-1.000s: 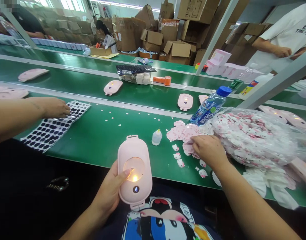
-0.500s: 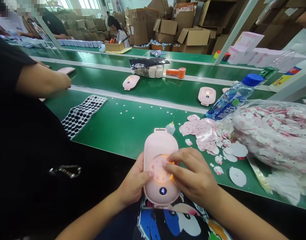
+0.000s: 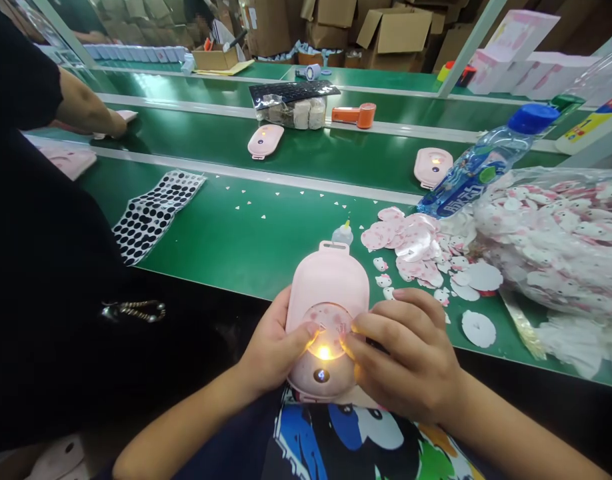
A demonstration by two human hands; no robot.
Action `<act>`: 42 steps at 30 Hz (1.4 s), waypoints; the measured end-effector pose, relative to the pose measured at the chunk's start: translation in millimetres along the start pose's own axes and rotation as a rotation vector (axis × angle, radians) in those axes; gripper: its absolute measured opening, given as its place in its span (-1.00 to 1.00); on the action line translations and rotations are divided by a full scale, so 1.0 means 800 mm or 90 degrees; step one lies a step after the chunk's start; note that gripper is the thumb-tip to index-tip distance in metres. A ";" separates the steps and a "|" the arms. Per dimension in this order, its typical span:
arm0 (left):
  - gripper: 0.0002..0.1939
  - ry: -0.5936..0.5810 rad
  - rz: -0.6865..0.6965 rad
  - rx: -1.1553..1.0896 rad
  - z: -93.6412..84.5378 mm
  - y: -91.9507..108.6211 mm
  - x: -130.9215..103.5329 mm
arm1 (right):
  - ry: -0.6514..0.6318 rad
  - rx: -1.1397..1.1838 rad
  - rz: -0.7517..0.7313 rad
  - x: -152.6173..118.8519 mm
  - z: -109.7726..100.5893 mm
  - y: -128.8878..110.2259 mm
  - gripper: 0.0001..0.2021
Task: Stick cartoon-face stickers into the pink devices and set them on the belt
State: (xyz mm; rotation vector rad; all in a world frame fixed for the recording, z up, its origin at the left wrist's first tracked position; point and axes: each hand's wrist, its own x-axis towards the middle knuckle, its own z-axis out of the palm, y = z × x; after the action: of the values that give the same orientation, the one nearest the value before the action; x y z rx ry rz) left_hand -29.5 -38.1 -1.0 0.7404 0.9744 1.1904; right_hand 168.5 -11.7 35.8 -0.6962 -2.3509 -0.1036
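Note:
A pink oval device (image 3: 330,277) with a slot at each end is held upright above my lap. My left hand (image 3: 271,347) grips its left side, thumb bent over the face. Set in the device's round recess is a pink spotted disc (image 3: 329,317), with yellow light glowing at its lower edge above a small dark display (image 3: 321,376). My right hand (image 3: 406,350) is closed, its thumb and fingertips pinching at the disc's right edge. Just beyond the device stands a small dropper bottle (image 3: 343,235). Several cat-head cutouts (image 3: 381,265) lie beside my right hand.
Spotted discs (image 3: 411,237) are piled right of the device, near a blue-capped bottle (image 3: 491,160) and a bulging plastic bag (image 3: 561,233). A black-dotted sheet (image 3: 156,213) lies left. More pink devices (image 3: 266,141) sit beyond. A co-worker's arm (image 3: 93,110) reaches over the left side.
The right fingers have moved from the disc's upper middle to its right edge. My left thumb has slid inward over the disc. The co-worker's arm now touches a pink device farther back.

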 end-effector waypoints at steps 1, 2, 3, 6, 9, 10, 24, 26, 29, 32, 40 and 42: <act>-0.46 -0.001 -0.001 0.007 0.001 0.000 -0.001 | 0.002 0.010 0.003 0.002 0.001 -0.001 -0.86; -0.47 -0.003 -0.003 0.014 0.002 0.000 -0.001 | 0.000 0.018 0.010 0.004 0.002 -0.002 -0.87; -0.49 -0.009 -0.005 0.020 0.003 0.001 -0.002 | -0.003 0.023 0.018 0.006 0.004 -0.003 -0.86; -0.52 -0.031 -0.004 0.034 0.007 0.002 -0.003 | -0.016 0.045 0.062 0.010 0.011 -0.005 -0.88; -0.51 -0.049 0.002 0.044 0.011 0.004 -0.002 | -0.021 0.134 0.145 0.015 0.014 -0.006 -0.88; -0.51 -0.049 0.002 0.048 0.011 0.005 -0.002 | -0.020 0.182 0.175 0.018 0.013 -0.006 -0.88; -0.48 0.211 -0.014 -0.109 -0.015 0.007 0.004 | -0.406 0.081 0.303 -0.010 -0.022 0.090 -0.65; -0.49 0.204 0.007 -0.123 -0.014 0.006 0.003 | -0.289 0.069 0.389 0.015 0.011 0.100 -0.57; -0.52 0.188 0.029 -0.132 -0.011 0.003 0.001 | -0.206 0.037 0.479 0.051 0.065 0.114 -0.40; -0.52 0.192 0.042 -0.117 -0.010 0.003 -0.003 | -0.200 0.069 0.458 0.067 0.091 0.121 -0.57; -0.52 0.098 0.059 -0.071 -0.013 -0.004 -0.006 | -0.128 0.259 0.209 0.021 -0.001 0.072 -0.73; -0.55 0.062 0.060 -0.070 -0.008 -0.004 -0.003 | -0.177 0.154 0.138 0.007 -0.017 0.055 -0.73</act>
State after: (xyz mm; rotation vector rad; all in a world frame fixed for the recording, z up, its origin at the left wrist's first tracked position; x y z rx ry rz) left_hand -34.6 -41.5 -6.0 0.6518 0.9542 1.3625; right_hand 195.2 24.7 44.9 -0.8840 -2.4718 0.3906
